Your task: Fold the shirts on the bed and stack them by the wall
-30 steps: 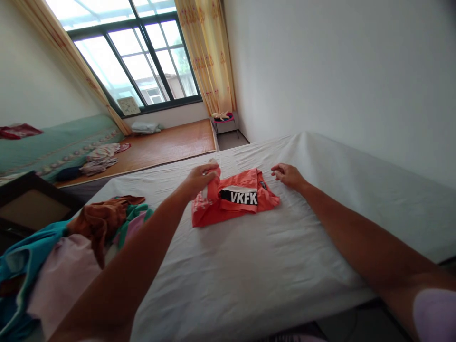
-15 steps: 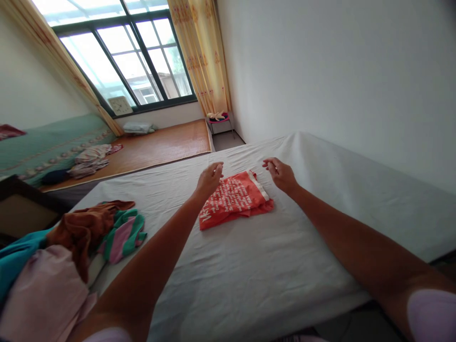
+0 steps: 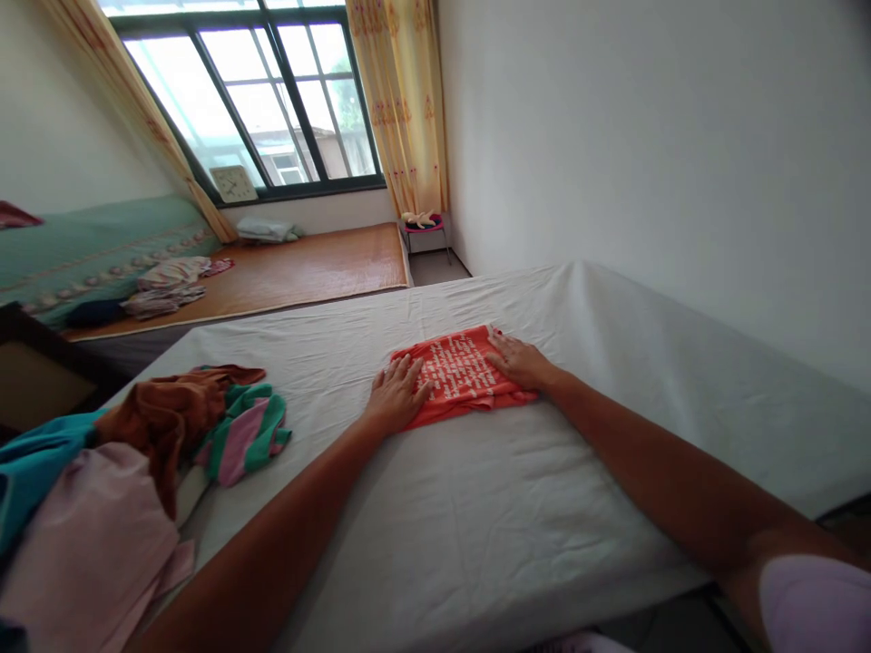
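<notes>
A folded orange-red garment (image 3: 457, 367) with white lettering lies on the white sheet (image 3: 469, 508) in front of me. My left hand (image 3: 398, 392) rests flat on its left end, fingers spread. On the right end lies my right hand (image 3: 521, 360), also flat with the fingers stretched out, covering most of the pale band there. Neither hand grips the cloth.
To the left is a heap of clothes: a brown garment (image 3: 160, 413), a green and pink striped one (image 3: 249, 431), a pale pink one (image 3: 95, 526) and a blue one (image 3: 41, 462). Beyond stands a mat-covered bed (image 3: 319, 263); a wall (image 3: 646, 136) rises on the right.
Both hands have come down from above the garment onto its two ends, and their fingers have straightened. The garment's pale band is now mostly covered by the right hand.
</notes>
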The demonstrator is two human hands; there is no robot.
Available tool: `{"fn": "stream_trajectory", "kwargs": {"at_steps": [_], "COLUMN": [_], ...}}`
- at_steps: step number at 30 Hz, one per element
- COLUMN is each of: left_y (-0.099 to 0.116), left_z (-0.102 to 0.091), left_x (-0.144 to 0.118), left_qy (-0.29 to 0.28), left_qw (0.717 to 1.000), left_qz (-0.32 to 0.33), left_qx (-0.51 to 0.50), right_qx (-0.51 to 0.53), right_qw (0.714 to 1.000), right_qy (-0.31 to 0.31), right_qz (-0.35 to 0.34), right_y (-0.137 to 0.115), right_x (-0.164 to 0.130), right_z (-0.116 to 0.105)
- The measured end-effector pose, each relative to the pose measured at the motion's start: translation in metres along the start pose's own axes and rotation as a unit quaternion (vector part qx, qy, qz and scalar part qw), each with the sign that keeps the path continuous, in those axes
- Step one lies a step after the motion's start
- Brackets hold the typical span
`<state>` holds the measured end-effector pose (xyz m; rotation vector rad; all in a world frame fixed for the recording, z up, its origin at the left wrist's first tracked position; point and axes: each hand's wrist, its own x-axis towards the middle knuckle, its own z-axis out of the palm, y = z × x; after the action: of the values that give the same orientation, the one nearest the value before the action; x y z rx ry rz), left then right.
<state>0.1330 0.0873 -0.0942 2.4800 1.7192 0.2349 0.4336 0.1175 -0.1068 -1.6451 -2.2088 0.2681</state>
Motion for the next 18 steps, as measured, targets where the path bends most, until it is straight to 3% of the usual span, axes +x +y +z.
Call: {"fn": "stream_trajectory", "kwargs": {"at_steps": [4, 7, 13, 18], "left_y": [-0.001, -0.002, -0.005, -0.009], "left_z": [0.003, 0.005, 0.005, 0.005], "left_x": [0.0, -0.002, -0.004, -0.002], "left_qy": [0.02, 0.029, 0.048, 0.077], "left_qw": [1.0, 0.999, 0.998, 0.995], "left_qz": [0.011, 0.018, 0.033, 0.051], "left_qx": [-0.007, -0.009, -0.011, -0.026], "right_qx": [0.093, 0.215, 0.396, 0.564], "right_qw": [0.993, 0.969, 0.871, 0.762], "right_qy": [0.055, 0.037, -0.061, -0.211], "right_qz": [0.045, 0.118, 0.285, 0.238], "right_y": [-0.006, -0.017, -0.027, -0.041], "right_x": [0.005, 0.013, 0.022, 0.009], "right_z": [-0.006, -0.014, -0.038, -0.043]}}
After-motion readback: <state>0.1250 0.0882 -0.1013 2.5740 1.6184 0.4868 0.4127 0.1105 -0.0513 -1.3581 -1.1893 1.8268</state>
